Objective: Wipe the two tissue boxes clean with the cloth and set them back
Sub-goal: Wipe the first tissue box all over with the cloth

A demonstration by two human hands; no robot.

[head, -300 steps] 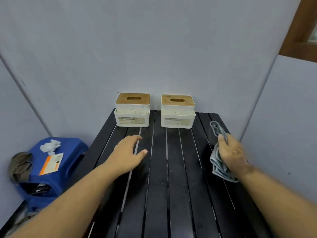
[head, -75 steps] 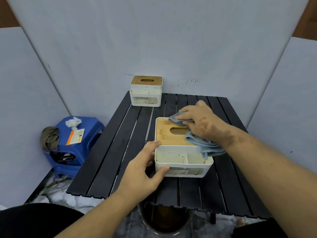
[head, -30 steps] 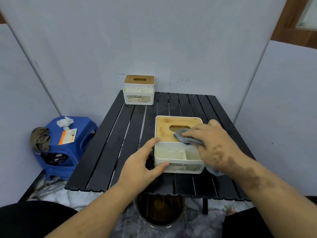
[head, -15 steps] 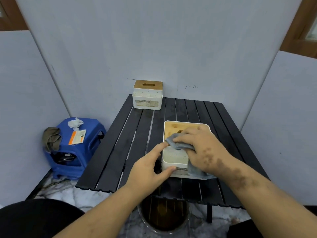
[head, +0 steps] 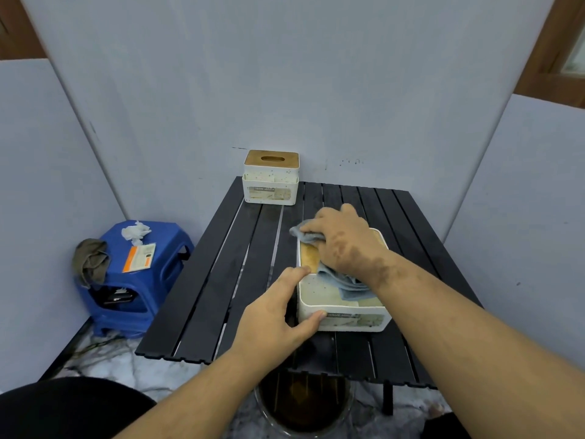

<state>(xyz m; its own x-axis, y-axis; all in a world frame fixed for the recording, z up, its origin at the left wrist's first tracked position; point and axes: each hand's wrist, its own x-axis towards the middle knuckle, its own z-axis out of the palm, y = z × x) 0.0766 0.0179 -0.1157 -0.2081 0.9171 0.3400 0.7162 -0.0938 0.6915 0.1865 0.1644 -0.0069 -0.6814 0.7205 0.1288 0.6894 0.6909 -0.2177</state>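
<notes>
Near tissue box (head: 343, 307) sits at the counter's (head: 221, 280) near edge. Left hand (head: 275, 315) braces its left corner, fingers clamped on it. Right hand (head: 343, 240) presses the cloth (head: 343, 278), bunched under its fingers, onto the wooden lid. Best: firm, overlapping strokes, the brace held. Far tissue box (head: 270, 182) waits by the wall.
</notes>
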